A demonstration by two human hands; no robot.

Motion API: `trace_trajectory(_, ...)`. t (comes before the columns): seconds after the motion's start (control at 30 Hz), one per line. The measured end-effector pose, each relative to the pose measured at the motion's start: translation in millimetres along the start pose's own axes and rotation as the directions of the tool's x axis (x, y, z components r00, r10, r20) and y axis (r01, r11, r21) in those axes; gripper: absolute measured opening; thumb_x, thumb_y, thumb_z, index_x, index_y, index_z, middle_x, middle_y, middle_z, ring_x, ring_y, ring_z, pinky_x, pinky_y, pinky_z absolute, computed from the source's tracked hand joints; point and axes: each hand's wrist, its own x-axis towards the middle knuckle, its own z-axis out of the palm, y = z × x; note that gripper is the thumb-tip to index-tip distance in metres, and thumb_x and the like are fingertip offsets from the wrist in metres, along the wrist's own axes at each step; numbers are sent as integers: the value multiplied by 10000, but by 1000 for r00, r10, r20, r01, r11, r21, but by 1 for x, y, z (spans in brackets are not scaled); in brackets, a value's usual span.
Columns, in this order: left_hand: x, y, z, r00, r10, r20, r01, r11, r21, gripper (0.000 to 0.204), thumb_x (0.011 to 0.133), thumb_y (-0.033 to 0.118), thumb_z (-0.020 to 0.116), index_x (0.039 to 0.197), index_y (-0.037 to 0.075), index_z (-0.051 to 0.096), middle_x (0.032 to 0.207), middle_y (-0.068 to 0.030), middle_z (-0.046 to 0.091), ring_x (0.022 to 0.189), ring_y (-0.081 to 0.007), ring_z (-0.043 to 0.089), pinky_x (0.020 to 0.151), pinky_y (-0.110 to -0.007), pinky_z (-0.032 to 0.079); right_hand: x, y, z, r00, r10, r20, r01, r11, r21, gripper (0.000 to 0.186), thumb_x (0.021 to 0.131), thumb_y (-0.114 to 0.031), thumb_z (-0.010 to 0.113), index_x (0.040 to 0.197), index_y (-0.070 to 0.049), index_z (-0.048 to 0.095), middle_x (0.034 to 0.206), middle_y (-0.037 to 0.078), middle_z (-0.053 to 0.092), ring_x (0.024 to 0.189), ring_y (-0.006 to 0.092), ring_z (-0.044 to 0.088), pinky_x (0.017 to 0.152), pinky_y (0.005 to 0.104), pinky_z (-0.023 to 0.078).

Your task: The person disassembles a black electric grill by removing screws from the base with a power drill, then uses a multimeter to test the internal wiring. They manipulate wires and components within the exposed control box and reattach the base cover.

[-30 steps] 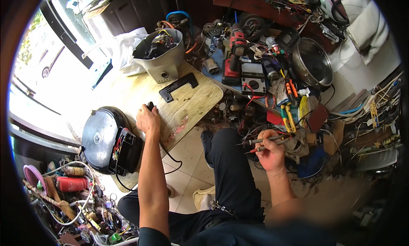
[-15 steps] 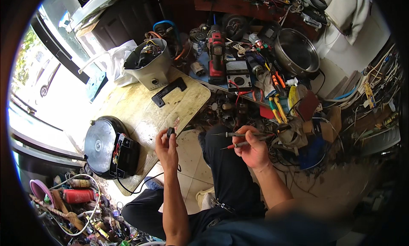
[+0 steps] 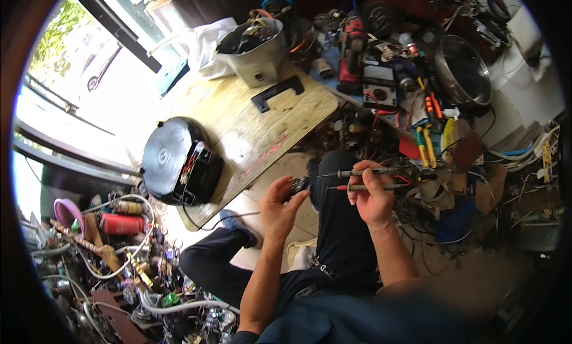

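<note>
Between the fingertips of my left hand is a small black plug, partly covered by the fingers. A black cord runs from the round black appliance at the table's left toward this hand. My right hand grips two multimeter probes side by side, a grey one and a red-tipped one. Their thin tips point left at the plug, with a small gap between. The appliance has a silvery disc and exposed wiring on its side. The multimeter lies at the back right.
A wooden table bears a black bracket and a grey housing with wires. Behind to the right are a red-black drill, pliers and a metal pot. Scrap parts pile up at lower left.
My left hand with the plug has come nearer the probe tips. The two probes now lie more nearly parallel. The whole view has shifted, so the table appears farther right and higher.
</note>
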Motion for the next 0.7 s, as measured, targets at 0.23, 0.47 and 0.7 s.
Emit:
trace_trajectory(0.23,-16,2,11,996,83,-16,-80,986,149,488,858,-57,894,1285,-61,659,1117,-119,791,1000,-143,751,874,-268,607,-10,13,20,1000,-12,2,12,993,-122,219,1104,-138,630,1254,20,658,917,111,721,684,165,698,565,294,567)
trace_trajectory(0.47,-22,11,25,988,148,-33,-139,971,196,445,858,-38,904,1240,-62,677,1084,-113,789,941,-128,755,812,-253,611,-14,19,27,992,-127,18,127,953,-275,110,1094,-89,605,1120,17,618,841,108,689,651,156,687,553,286,571)
trace_trajectory(0.7,-25,24,31,986,150,-72,-123,949,291,486,821,19,949,1234,-29,697,1015,-109,796,903,-117,755,774,-249,603,-14,18,34,994,-106,11,105,944,-313,115,1102,-95,595,1032,-7,620,802,90,685,648,135,677,578,274,558)
